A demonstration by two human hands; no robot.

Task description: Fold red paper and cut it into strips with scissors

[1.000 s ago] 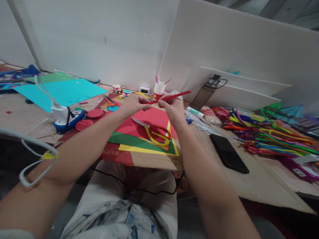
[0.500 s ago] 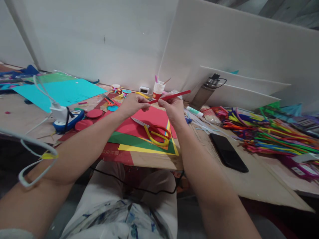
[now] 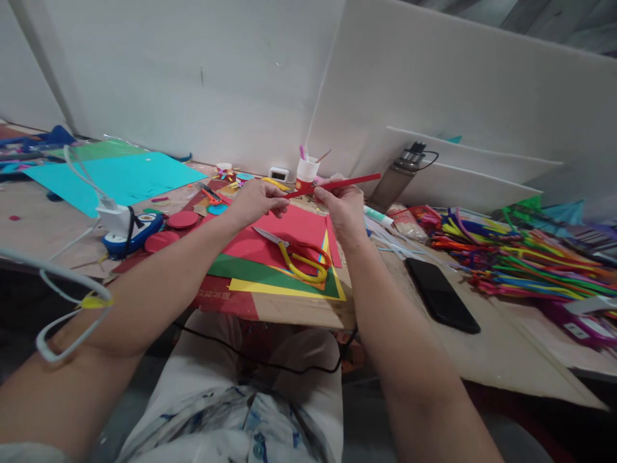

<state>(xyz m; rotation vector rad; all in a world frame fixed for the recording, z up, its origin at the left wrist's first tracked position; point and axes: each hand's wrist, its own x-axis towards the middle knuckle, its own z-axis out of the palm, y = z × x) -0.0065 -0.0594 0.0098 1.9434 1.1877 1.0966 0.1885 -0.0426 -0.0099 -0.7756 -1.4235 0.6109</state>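
Observation:
A narrow red strip [image 3: 354, 181] is stretched between my two hands above the stacked paper. My left hand [image 3: 256, 200] pinches its left end. My right hand [image 3: 343, 204] grips it further right, and the free end sticks out past my fingers. Below lie sheets of red paper [image 3: 289, 235], with green and yellow sheets showing under them. Scissors [image 3: 303, 259] with red and yellow handles rest on the sheets, near my right wrist. Behind my hands stands a stack of paper cups [image 3: 307, 170] with pens in it.
A black phone [image 3: 441, 294] and colourful pipe cleaners [image 3: 540, 257] lie on the right. A bottle [image 3: 395, 183] and a glue stick [image 3: 378, 215] are behind. On the left are red discs [image 3: 183, 220], a blue power strip [image 3: 132, 238] and turquoise paper [image 3: 120, 183].
My right hand has moved a little to the right, and the strip's free end now reaches further right. My left hand has shifted slightly left.

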